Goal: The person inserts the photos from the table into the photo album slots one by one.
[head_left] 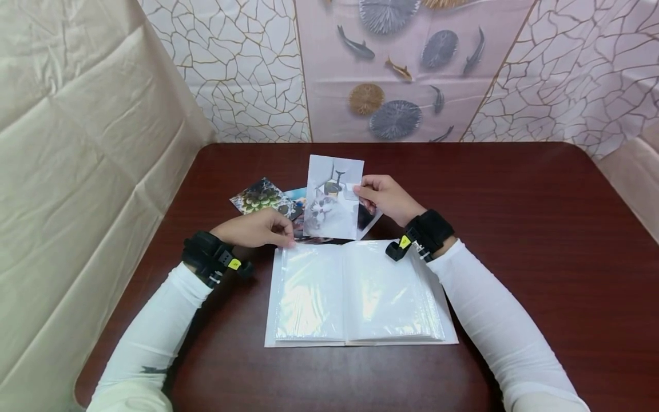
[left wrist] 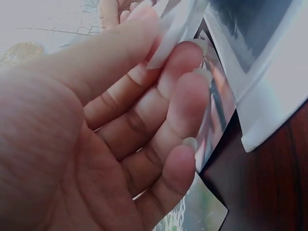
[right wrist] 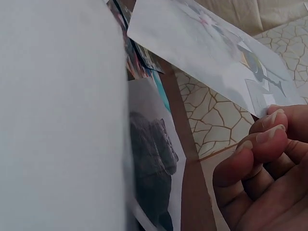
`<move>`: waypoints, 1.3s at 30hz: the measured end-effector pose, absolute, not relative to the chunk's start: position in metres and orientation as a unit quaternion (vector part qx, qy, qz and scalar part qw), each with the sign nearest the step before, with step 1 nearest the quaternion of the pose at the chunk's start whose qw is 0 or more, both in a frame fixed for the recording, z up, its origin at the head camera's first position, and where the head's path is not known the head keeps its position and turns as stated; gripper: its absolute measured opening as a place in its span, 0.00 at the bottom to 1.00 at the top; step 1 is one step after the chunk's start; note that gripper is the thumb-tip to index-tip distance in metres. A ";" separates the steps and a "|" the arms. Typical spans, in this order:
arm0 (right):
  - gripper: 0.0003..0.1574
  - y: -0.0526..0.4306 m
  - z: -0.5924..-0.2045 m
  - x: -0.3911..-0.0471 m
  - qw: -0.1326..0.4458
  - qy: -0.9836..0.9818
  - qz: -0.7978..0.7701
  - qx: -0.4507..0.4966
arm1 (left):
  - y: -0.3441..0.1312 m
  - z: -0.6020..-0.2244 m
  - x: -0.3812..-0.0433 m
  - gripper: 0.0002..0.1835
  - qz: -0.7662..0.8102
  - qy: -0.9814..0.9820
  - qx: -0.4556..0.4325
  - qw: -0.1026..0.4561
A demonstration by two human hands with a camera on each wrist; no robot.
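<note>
An open photo album (head_left: 310, 297) with clear plastic sleeves lies on the table. My left hand (head_left: 259, 229) is at its top left corner. In the left wrist view the thumb and forefinger pinch the edge of a clear sleeve page (left wrist: 175, 36), and the other fingers are loosely bent. My right hand (head_left: 392, 197) pinches the right edge of a pale photo (head_left: 332, 214), held upright above the album's top edge. The print shows a light, greyish picture with a dark tail-like shape; its picture side also appears in the right wrist view (right wrist: 216, 53).
Behind the album several loose photos lie overlapping, among them one of green succulents (head_left: 262, 198) and a dark one with a white border (right wrist: 154, 168). The dark red-brown table (head_left: 525, 257) reaches to a patterned cloth backdrop (head_left: 252, 68). A beige cloth (head_left: 77, 171) hangs on the left.
</note>
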State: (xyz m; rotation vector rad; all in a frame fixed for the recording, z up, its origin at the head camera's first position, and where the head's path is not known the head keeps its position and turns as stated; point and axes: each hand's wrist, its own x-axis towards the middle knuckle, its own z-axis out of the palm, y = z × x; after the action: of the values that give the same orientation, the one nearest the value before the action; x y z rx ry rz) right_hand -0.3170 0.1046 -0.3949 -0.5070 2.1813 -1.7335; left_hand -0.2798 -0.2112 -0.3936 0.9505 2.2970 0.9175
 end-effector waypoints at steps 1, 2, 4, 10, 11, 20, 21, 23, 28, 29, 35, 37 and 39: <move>0.18 0.104 -0.395 -0.318 0.155 0.764 -0.601 -0.176 | -0.211 -0.393 -0.280 0.09 0.340 0.839 0.346 0.247; 0.18 0.103 -0.395 -0.319 0.156 0.768 -0.596 -0.174 | -0.212 -0.392 -0.279 0.08 0.342 0.838 0.343 0.250; 0.18 0.101 -0.395 -0.320 0.158 0.777 -0.585 -0.172 | -0.212 -0.391 -0.279 0.08 0.344 0.839 0.337 0.253; 0.20 0.097 -0.394 -0.324 0.163 0.788 -0.566 -0.179 | -0.213 -0.392 -0.280 0.09 0.351 0.837 0.331 0.258; 0.21 0.096 -0.394 -0.324 0.163 0.789 -0.564 -0.182 | -0.213 -0.393 -0.280 0.09 0.353 0.836 0.333 0.258; 0.22 0.091 -0.397 -0.328 0.170 0.794 -0.554 -0.185 | -0.214 -0.392 -0.282 0.07 0.360 0.828 0.351 0.248; 0.21 0.090 -0.397 -0.329 0.172 0.795 -0.551 -0.184 | -0.214 -0.392 -0.282 0.07 0.362 0.827 0.351 0.249; 0.19 0.088 -0.397 -0.329 0.174 0.798 -0.547 -0.183 | -0.215 -0.392 -0.281 0.07 0.364 0.826 0.349 0.251; 0.18 0.084 -0.396 -0.328 0.177 0.800 -0.541 -0.190 | -0.215 -0.392 -0.282 0.07 0.357 0.834 0.342 0.247; 0.18 0.083 -0.395 -0.328 0.178 0.800 -0.540 -0.192 | -0.215 -0.391 -0.282 0.07 0.355 0.836 0.339 0.245; 0.18 0.081 -0.395 -0.326 0.183 0.796 -0.542 -0.197 | -0.214 -0.390 -0.282 0.07 0.352 0.840 0.332 0.245; 0.19 0.080 -0.397 -0.326 0.184 0.795 -0.543 -0.197 | -0.214 -0.390 -0.282 0.07 0.356 0.839 0.328 0.249; 0.19 0.079 -0.397 -0.326 0.186 0.793 -0.545 -0.199 | -0.215 -0.390 -0.281 0.07 0.359 0.839 0.322 0.251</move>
State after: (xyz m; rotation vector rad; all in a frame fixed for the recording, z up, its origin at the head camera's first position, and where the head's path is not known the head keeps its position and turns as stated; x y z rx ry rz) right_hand -0.3263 0.0790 -0.3973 -0.5612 2.2336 -1.5363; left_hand -0.2812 -0.2145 -0.3896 0.8771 2.2831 0.9766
